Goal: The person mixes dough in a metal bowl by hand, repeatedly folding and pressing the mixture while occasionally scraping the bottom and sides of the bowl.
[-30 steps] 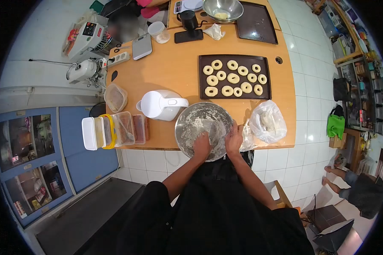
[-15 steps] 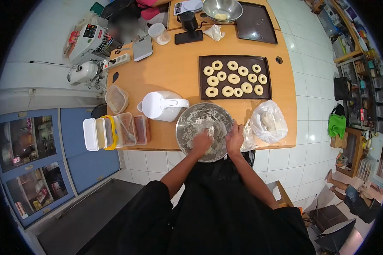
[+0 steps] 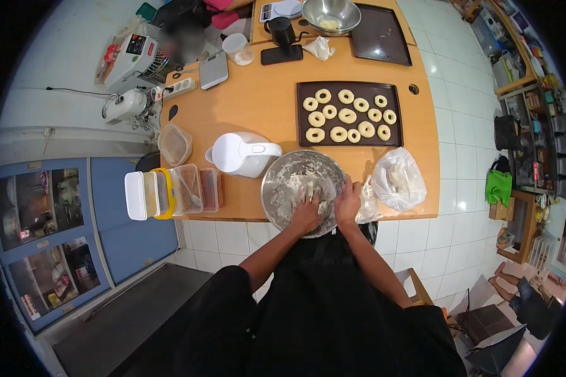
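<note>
Dough (image 3: 300,186), a pale, shaggy, floury lump, lies in the bottom of a round steel bowl (image 3: 271,182) whose shiny wall is smeared white with flour; the bowl stands at the near edge of an orange-brown wooden table (image 3: 251,107), right before the person. Their left hand (image 3: 307,213) is pressed down into the dough with fingers dug in (whether they close round a piece cannot be told), while the right hand (image 3: 348,204) clasps the bowl's right rim. Just beside that hand slumps a crinkled clear plastic bag (image 3: 397,179) with pale contents. Beyond the bowl sits a flat, dark rectangular tray (image 3: 302,88) of smooth ring-shaped dough pieces (image 3: 347,115) in rows, and to the left a glossy white plastic jug (image 3: 239,154) with a handle. Clear boxes (image 3: 185,188) – one yellow-rimmed – line the table's left edge. Lettering anywhere is too small to read.
</note>
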A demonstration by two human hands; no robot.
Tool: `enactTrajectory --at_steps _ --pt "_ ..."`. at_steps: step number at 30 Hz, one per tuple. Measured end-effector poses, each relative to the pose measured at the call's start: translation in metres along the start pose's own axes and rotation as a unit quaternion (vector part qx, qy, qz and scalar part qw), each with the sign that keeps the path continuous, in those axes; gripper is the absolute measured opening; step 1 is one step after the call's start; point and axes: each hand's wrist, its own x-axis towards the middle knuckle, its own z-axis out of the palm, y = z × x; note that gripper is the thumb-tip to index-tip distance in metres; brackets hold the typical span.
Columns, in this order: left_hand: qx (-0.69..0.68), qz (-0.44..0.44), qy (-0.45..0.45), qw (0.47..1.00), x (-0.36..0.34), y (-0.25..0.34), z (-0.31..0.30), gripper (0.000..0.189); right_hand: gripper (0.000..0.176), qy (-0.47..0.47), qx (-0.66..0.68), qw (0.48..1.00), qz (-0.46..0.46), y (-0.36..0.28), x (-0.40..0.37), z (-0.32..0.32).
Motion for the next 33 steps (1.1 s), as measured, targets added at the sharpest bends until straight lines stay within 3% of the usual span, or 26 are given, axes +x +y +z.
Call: enactTrajectory --at_steps 4,7,13,16,19,22,25,28,31,33 --pt "-0.007 -0.005 -0.082 0.997 -0.026 0.001 -0.016 0.062 0.045 -0.02 -0.002 1.0 0.01 0.005 -0.001 0.004" --pt "0.064 0.007 -0.139 0.988 -0.032 0.012 -0.039 0.041 0.047 -0.034 -0.011 0.999 0.014 0.005 0.0 0.003" --pt "-0.091 -0.107 0.088 0.986 0.003 0.026 -0.044 0.029 0.045 -0.024 -0.007 1.0 0.004 0.005 -0.002 0.002" --pt "-0.051 -0.007 0.205 0.977 0.025 0.015 -0.029 0.047 0.047 -0.022 -0.008 1.0 0.001 0.003 -0.001 0.002" --pt "-0.061 -0.018 0.129 0.99 0.04 0.004 -0.013 0.063 0.048 -0.022 -0.012 1.0 -0.003 0.004 -0.001 0.0" --pt "-0.062 0.139 0.163 0.975 0.027 -0.012 -0.01 0.067 0.047 -0.018 -0.003 1.0 -0.001 0.0 0.0 -0.001" --pt "-0.15 0.118 0.225 0.955 0.002 0.0 -0.021 0.062 0.042 -0.017 0.0 1.0 0.004 -0.001 0.002 -0.005" --pt "-0.121 0.018 0.244 0.962 -0.003 -0.001 -0.022 0.055 0.042 -0.022 0.0 1.0 0.01 0.001 0.0 -0.003" --pt "-0.149 -0.078 0.156 0.973 0.002 -0.001 -0.04 0.047 0.042 -0.017 -0.001 1.0 0.003 0.001 0.001 -0.002" --pt "-0.093 -0.001 0.234 0.968 0.006 -0.01 -0.039 0.05 0.041 -0.019 -0.007 1.0 0.006 0.001 0.001 -0.003"
